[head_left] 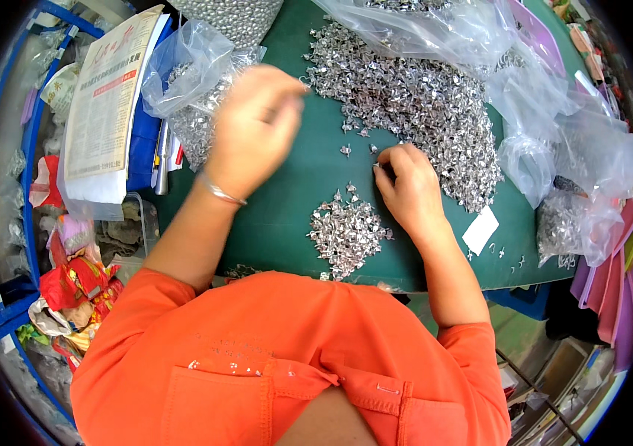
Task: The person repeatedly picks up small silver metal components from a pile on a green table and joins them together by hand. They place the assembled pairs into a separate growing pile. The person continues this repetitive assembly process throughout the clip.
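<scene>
My left hand [253, 126] is raised over the left side of the table, beside an open clear plastic bag [196, 123] of small silver metal pieces. Its fingers are curled together and a little blurred; what they hold, if anything, is too small to make out. Thumb and fingertips pressed together, my right hand [411, 186] rests at the near edge of a large heap of small silver metal pieces [413, 104]. Whatever is in that pinch is hidden. A smaller pile of similar pieces [346, 232] lies nearer my body, and a few loose ones lie between the two piles.
The green table [272, 223] carries a bag of silver beads [231, 18] at the back left. Clear plastic bags [528, 141] and a white card [480, 230] lie to the right. A newspaper [112, 97] stands at the left by a blue rack [28, 193].
</scene>
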`<state>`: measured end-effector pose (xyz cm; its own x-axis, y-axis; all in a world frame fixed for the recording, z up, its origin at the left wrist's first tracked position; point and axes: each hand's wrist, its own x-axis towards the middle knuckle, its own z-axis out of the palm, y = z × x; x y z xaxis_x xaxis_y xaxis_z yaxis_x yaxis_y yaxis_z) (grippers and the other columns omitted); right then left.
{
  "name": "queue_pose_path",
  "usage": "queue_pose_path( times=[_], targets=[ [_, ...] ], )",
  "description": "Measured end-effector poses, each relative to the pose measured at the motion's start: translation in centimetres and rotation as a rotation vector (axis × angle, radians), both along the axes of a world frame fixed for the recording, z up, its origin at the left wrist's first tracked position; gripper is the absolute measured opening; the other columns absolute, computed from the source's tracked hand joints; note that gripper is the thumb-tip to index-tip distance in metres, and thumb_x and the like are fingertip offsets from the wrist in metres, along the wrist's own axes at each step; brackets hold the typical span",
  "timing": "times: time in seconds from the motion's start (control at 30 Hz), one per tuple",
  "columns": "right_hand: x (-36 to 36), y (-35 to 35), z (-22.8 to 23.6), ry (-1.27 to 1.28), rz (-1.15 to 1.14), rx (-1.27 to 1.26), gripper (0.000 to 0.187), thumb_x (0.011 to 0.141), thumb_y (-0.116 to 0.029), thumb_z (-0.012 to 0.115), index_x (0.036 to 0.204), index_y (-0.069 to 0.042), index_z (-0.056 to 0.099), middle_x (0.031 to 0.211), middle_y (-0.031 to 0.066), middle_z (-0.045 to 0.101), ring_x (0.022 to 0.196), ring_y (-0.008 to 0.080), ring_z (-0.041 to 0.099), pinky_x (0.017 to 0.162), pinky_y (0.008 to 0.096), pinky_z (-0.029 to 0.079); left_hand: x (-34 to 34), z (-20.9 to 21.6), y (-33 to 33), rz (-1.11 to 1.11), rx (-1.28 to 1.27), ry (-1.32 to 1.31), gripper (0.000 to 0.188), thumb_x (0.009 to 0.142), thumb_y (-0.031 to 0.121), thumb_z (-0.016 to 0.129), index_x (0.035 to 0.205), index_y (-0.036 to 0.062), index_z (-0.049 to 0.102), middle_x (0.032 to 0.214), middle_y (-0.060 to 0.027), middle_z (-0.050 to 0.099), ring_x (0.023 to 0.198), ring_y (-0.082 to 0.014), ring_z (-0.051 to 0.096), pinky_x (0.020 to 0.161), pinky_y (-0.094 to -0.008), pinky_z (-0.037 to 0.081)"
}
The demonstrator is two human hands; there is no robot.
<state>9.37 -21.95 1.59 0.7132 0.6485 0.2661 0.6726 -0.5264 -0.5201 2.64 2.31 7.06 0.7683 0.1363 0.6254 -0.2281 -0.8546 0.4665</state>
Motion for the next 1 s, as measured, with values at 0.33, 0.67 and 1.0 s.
queue_pose_path(
  times=[0.33, 0.67, 1.0],
  targets=[
    [-2.2, -0.8, 0.3, 0.453, -0.042, 0.487, 0.031, 0.078, 0.003, 0.076, 0.104, -0.002, 0.059, 0.091, 0.0075, 0.064, 0.079, 0.0134, 0.066, 0.068, 0.0266, 0.056, 0.7, -5.7, -4.8, -0.269, -0.282, 0.414, 0.013, 0.084, 0.001, 0.068, 0.097, -0.0007, 0.067, 0.09, -0.0101, 0.066, 0.081, -0.0237, 0.068, 0.07, -0.0328, 0.054],
    [-1.5, -1.2, 2.3, 0.136, 0.243, 0.347, 0.02, 0.076, 0.007, 0.072, 0.092, -0.002, 0.064, 0.089, 0.009, 0.065, 0.083, 0.0192, 0.067, 0.069, 0.0301, 0.055, -1.7, -4.7, -5.8, -0.392, -1.533, 0.719, 0.016, 0.092, 0.001, 0.064, 0.107, -0.0051, 0.066, 0.098, -0.0125, 0.07, 0.088, -0.0174, 0.07, 0.076, -0.0266, 0.057],
    [-2.5, -0.1, 1.9, 0.684, 0.003, 0.53, 0.011, 0.083, -0.002, 0.073, 0.092, 0.0, 0.067, 0.088, 0.0078, 0.067, 0.078, 0.0138, 0.066, 0.068, 0.027, 0.055, -2.2, -3.5, -6.5, -0.368, -1.359, 0.67, 0.016, 0.093, 0.001, 0.064, 0.107, -0.0061, 0.066, 0.095, -0.0115, 0.071, 0.086, -0.0157, 0.07, 0.076, -0.0262, 0.057]
  ],
)
